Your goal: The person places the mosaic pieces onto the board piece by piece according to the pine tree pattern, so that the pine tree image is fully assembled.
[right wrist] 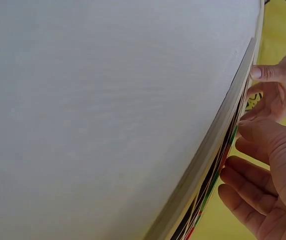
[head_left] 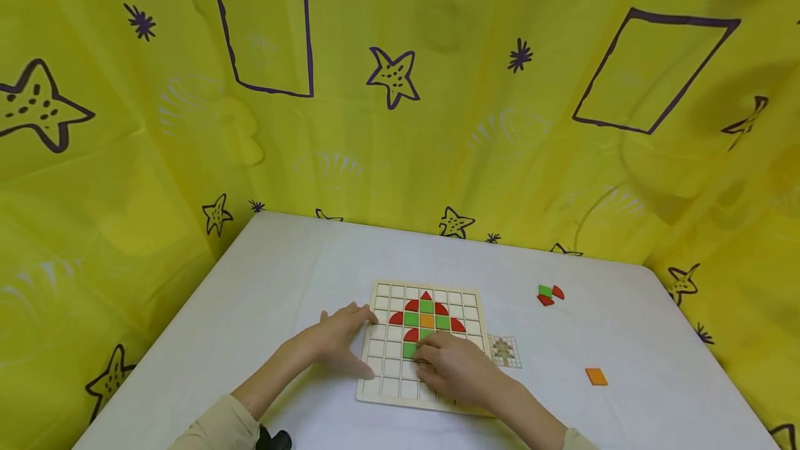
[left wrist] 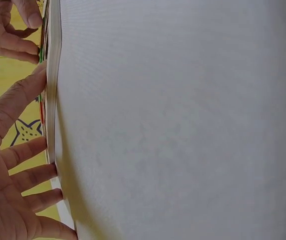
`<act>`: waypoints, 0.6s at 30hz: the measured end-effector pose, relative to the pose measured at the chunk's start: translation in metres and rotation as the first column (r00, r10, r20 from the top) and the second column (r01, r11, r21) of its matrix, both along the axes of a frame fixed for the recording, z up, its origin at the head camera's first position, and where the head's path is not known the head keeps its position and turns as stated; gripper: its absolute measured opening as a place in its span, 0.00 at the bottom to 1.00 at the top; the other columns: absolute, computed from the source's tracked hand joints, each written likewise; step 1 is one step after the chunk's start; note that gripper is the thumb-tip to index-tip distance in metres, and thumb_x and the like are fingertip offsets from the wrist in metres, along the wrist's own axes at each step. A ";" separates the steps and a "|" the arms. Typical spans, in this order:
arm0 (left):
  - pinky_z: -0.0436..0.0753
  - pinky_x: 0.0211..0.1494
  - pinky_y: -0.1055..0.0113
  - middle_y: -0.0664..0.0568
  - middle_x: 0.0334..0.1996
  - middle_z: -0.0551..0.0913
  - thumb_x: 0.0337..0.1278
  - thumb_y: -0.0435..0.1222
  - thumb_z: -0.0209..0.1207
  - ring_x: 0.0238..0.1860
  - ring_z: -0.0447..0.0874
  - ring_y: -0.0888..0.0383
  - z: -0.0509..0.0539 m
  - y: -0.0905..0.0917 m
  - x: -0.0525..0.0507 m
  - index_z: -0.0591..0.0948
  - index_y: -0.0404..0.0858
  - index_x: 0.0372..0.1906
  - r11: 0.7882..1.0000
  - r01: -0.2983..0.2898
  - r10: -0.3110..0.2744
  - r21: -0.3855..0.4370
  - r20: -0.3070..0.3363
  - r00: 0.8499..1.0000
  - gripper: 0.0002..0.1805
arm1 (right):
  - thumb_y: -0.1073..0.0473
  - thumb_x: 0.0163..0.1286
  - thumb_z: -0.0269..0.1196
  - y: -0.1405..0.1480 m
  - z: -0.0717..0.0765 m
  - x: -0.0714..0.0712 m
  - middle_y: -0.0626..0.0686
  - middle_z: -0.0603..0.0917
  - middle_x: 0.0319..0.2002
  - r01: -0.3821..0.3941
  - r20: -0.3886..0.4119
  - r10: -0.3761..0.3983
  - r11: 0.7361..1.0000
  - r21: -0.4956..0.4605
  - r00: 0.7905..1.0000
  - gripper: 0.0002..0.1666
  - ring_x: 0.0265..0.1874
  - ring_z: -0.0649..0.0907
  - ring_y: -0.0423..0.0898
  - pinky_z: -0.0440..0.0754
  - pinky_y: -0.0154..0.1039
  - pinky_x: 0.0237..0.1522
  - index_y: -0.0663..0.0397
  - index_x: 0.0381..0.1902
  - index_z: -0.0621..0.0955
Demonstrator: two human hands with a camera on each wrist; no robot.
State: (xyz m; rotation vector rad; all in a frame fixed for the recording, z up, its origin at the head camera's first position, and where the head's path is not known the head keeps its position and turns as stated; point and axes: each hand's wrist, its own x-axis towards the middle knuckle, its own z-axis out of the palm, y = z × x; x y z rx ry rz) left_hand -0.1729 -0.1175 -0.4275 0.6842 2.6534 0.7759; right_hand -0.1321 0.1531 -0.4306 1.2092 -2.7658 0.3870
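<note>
A pale wooden grid board (head_left: 390,387) lies on the table, with red, green and orange tiles set in its cells in a tree-like pattern. My left hand (head_left: 340,342) rests at the board's left edge, fingers spread, the thumb near the lower corner. Over the lower middle of the board, my right hand (head_left: 459,367) has its fingers loosely bent, with fingertips by a green tile (head_left: 409,351). No tile shows between those fingers; the hand covers some cells. In the right wrist view, the thumb (right wrist: 262,132) meets the board's tiled face.
A small printed pattern card (head_left: 505,351) lies partly beside the board's right edge. Farther right are a loose green tile (head_left: 545,291), red pieces (head_left: 558,292) and an orange square (head_left: 596,376). A black object (head_left: 275,439) sits by the left sleeve. Yellow curtains (head_left: 437,137) surround the table.
</note>
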 end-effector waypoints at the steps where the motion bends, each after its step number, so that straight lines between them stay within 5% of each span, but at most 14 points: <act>1: 0.53 0.64 0.17 0.37 0.70 0.73 0.37 0.50 0.82 0.75 0.63 0.36 0.000 0.000 0.000 0.75 0.46 0.59 1.000 0.002 -0.002 0.001 -0.003 1.000 0.41 | 0.56 0.70 0.68 0.003 0.000 0.002 0.44 0.85 0.46 0.012 0.009 -0.012 1.000 0.001 1.000 0.09 0.47 0.84 0.42 0.85 0.39 0.49 0.48 0.47 0.88; 9: 0.52 0.66 0.18 0.38 0.73 0.70 0.37 0.50 0.82 0.76 0.61 0.37 0.000 0.001 0.001 0.75 0.46 0.59 1.000 -0.014 0.014 -0.015 0.001 1.000 0.42 | 0.54 0.69 0.69 0.032 0.005 0.008 0.44 0.85 0.48 0.095 0.058 -0.095 0.995 0.011 0.994 0.11 0.50 0.84 0.45 0.86 0.46 0.51 0.48 0.48 0.88; 18: 0.52 0.66 0.19 0.38 0.73 0.70 0.37 0.50 0.82 0.77 0.59 0.37 0.001 0.002 0.001 0.75 0.46 0.59 1.000 -0.017 0.017 -0.015 0.011 1.000 0.42 | 0.57 0.66 0.71 0.070 0.003 0.003 0.45 0.85 0.46 0.167 0.017 -0.167 0.986 -0.011 0.986 0.08 0.48 0.84 0.46 0.86 0.46 0.49 0.48 0.43 0.87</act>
